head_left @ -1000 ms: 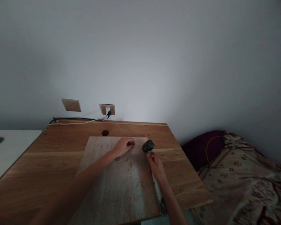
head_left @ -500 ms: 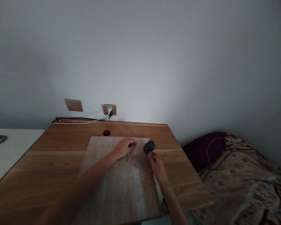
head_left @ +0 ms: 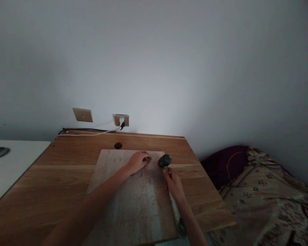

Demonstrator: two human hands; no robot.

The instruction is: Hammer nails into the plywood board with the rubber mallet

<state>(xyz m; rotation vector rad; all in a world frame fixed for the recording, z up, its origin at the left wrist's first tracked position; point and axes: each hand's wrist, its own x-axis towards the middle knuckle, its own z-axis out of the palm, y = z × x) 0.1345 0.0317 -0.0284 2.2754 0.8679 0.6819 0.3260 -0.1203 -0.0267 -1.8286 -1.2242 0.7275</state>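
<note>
A pale, worn wooden board [head_left: 133,212] lies flat on the table under both hands. My left hand [head_left: 139,160] rests near its far edge, thumb and fingertips pinched together. Whatever is between them is too small to make out. My right hand [head_left: 174,182] is closed around the upper handle of a hammer [head_left: 165,160] with a thick dark head. That head is held just right of my left fingertips, over the board's right edge, and the pale handle slants back towards me. Small metal pieces [head_left: 142,175], perhaps nails, lie by my left wrist. Several small dark points [head_left: 120,160] form a row further left.
The wooden table [head_left: 53,184] meets the wall and has a round cable hole [head_left: 118,146]. Cables [head_left: 92,134] run along its back to a wall socket [head_left: 121,120]. A white surface [head_left: 17,164] stands at left, and a bed with patterned bedding [head_left: 261,194] at right.
The whole view has shifted slightly. My left fingers have closed in a little at the same place on the board. The hammer stays in my right hand, almost unmoved.
</note>
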